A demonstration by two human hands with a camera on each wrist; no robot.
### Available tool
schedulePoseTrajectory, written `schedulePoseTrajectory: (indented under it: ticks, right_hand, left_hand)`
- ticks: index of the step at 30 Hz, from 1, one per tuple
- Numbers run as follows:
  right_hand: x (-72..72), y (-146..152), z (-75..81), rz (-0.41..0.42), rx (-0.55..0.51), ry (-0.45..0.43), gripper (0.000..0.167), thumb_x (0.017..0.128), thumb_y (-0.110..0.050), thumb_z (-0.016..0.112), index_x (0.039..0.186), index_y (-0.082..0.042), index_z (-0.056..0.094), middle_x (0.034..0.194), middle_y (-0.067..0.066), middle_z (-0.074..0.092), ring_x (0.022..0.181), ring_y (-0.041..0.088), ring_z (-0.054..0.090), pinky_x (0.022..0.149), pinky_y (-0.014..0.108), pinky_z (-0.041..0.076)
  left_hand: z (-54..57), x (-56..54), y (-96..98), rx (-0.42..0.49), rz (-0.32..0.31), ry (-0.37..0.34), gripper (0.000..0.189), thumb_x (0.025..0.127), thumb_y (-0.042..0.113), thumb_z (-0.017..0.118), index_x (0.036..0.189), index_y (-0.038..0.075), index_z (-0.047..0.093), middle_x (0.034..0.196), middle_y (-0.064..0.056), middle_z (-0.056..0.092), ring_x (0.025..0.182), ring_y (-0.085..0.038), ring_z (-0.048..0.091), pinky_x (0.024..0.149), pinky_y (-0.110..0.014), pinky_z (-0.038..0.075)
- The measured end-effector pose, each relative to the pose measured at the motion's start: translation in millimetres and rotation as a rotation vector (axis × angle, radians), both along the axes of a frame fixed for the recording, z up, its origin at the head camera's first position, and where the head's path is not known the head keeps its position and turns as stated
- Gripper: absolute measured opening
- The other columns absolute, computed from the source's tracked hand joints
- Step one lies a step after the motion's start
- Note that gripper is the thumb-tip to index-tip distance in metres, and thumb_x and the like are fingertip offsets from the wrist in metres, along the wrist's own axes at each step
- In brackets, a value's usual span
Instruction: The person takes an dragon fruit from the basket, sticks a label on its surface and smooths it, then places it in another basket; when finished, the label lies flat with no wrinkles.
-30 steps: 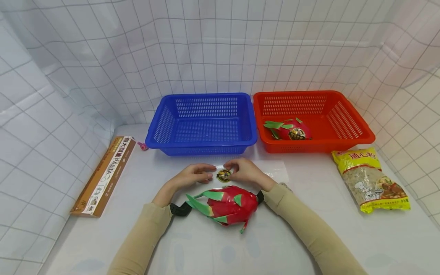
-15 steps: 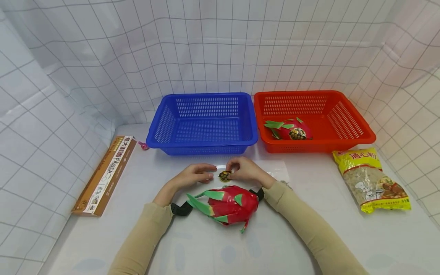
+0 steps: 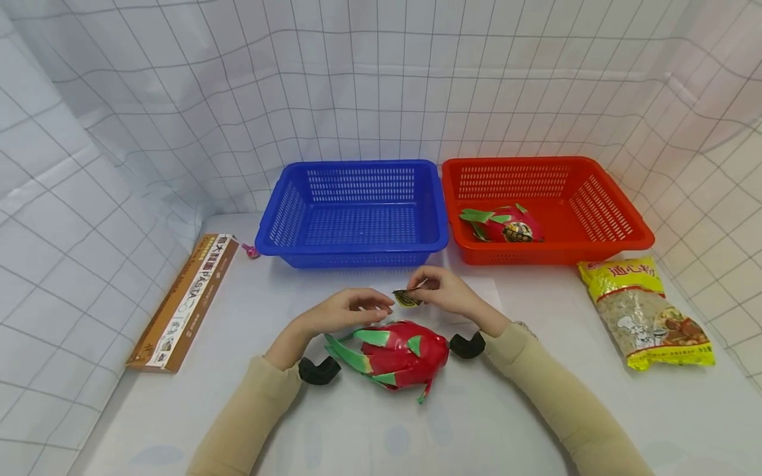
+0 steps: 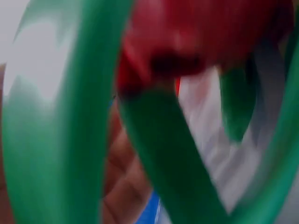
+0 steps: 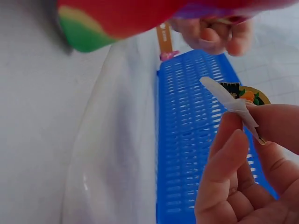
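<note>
My right hand (image 3: pixel 455 293) pinches a small black and gold sticker (image 3: pixel 407 298) between thumb and fingers. The right wrist view shows the sticker (image 5: pixel 252 94) bent, part of its white back facing the camera. Just left of it, my left hand (image 3: pixel 345 311) is held with relaxed, slightly bent fingers and nothing in them. A red dragon fruit (image 3: pixel 405 357) with green leaf tips lies on the table below both hands, between the wrists. Its leaves fill most of the left wrist view, partly hiding the left hand (image 4: pixel 126 182).
A blue basket (image 3: pixel 357 259) stands behind the hands. Beside it, a red basket (image 3: pixel 571 254) holds another dragon fruit (image 3: pixel 506 223) bearing a similar sticker. A pasta box (image 3: pixel 184 301) and a pink wrapped candy (image 3: pixel 251 251) lie left, a yellow pasta bag (image 3: pixel 645 314) right.
The sticker, flat over the white sheet before, is now raised and tilted in my right hand, which has moved slightly right. My left hand has shifted a little right, toward the sticker.
</note>
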State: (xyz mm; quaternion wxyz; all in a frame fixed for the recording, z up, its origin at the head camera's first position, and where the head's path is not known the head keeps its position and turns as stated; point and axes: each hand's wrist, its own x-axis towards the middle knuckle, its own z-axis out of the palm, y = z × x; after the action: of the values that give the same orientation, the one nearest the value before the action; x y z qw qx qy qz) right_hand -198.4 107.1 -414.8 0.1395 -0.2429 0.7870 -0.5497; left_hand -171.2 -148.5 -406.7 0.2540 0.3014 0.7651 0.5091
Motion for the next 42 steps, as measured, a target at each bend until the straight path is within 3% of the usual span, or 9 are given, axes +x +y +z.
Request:
schedulePoseTrajectory:
  ticks: [3,7,12,15,18,22,27,34,42]
  right_hand:
    - [6.7,8,7.0,-0.007,-0.032,-0.013,0.013,0.086,-0.010,0.068,0.095,-0.002,0.063,0.091,0.008,0.064,0.072,0.022,0.061,0.065,0.032,0.051]
    - [12.4,17,13.1,0.003,-0.038,-0.029,0.014,0.087,-0.011,0.067,0.097,-0.002,0.062,0.090,0.008,0.065,0.072,0.019,0.060,0.068,0.041,0.052]
    - [14.3,25,21.3,-0.024,-0.029,-0.052,0.017,0.088,-0.012,0.065,0.101,-0.001,0.063,0.092,0.009,0.064,0.076,0.019,0.059,0.071,0.039,0.051]
    - [14.2,27,24.7,-0.043,-0.025,-0.058,0.018,0.089,-0.013,0.064,0.104,-0.001,0.062,0.092,0.009,0.062,0.075,0.021,0.056,0.066,0.033,0.049]
    - [16.0,28,29.4,-0.051,-0.027,-0.071,0.019,0.090,-0.014,0.063,0.105,-0.003,0.062,0.092,0.009,0.062,0.073,0.027,0.053,0.061,0.030,0.046]
    - [21.1,29,36.4,-0.066,-0.042,-0.078,0.020,0.090,-0.017,0.063,0.105,-0.003,0.061,0.090,0.008,0.062,0.073,0.034,0.052,0.059,0.029,0.046]
    - [28.1,28,43.9,-0.104,-0.056,-0.082,0.022,0.089,-0.021,0.065,0.104,-0.005,0.061,0.087,0.008,0.061,0.070,0.025,0.054,0.059,0.028,0.046]
    - [39.1,21,46.4,-0.096,-0.056,-0.045,0.022,0.088,-0.018,0.067,0.103,-0.003,0.063,0.090,0.009,0.062,0.077,0.021,0.058,0.068,0.029,0.051]
    - [41.8,14,39.7,-0.129,-0.037,0.078,0.017,0.085,-0.015,0.070,0.097,-0.004,0.066,0.084,0.006,0.064,0.074,0.021,0.058,0.062,0.025,0.049]
  left_hand:
    - [4.3,6.8,8.4,-0.043,-0.087,-0.006,0.046,0.093,0.029,0.059,0.131,0.004,0.052,0.125,-0.005,0.058,0.114,-0.018,0.054,0.094,-0.034,0.045]
    - [8.0,14.6,14.1,-0.120,-0.139,-0.045,0.063,0.088,0.039,0.063,0.140,0.008,0.043,0.133,0.000,0.051,0.121,-0.014,0.048,0.098,-0.031,0.041]
    - [8.6,19.6,16.8,-0.134,-0.128,-0.062,0.076,0.079,0.039,0.072,0.141,0.009,0.042,0.132,-0.002,0.050,0.115,-0.018,0.050,0.090,-0.029,0.047]
    - [10.1,22.6,18.8,-0.126,-0.101,-0.016,0.074,0.074,0.037,0.076,0.137,0.011,0.047,0.129,-0.001,0.052,0.112,-0.018,0.052,0.084,-0.028,0.050]
    - [13.3,26.4,20.9,-0.108,-0.069,0.067,0.072,0.071,0.034,0.079,0.133,0.013,0.051,0.126,0.001,0.055,0.109,-0.018,0.054,0.080,-0.028,0.051]
    - [17.5,30.2,23.5,-0.091,0.005,0.235,0.072,0.066,0.034,0.083,0.129,0.017,0.053,0.121,0.005,0.055,0.108,-0.015,0.053,0.079,-0.027,0.052]
    - [19.1,32.1,26.4,-0.089,0.118,0.442,0.075,0.062,0.034,0.084,0.127,0.019,0.049,0.121,0.006,0.051,0.110,-0.013,0.047,0.076,-0.027,0.052]
    - [14.5,30.1,32.2,-0.087,0.201,0.755,0.077,0.061,0.038,0.082,0.124,0.010,0.048,0.120,-0.001,0.052,0.110,-0.014,0.044,0.080,-0.031,0.050]
    - [8.9,29.2,37.6,-0.097,0.226,0.913,0.076,0.059,0.039,0.083,0.119,0.005,0.050,0.117,-0.005,0.054,0.105,-0.019,0.046,0.083,-0.036,0.045]
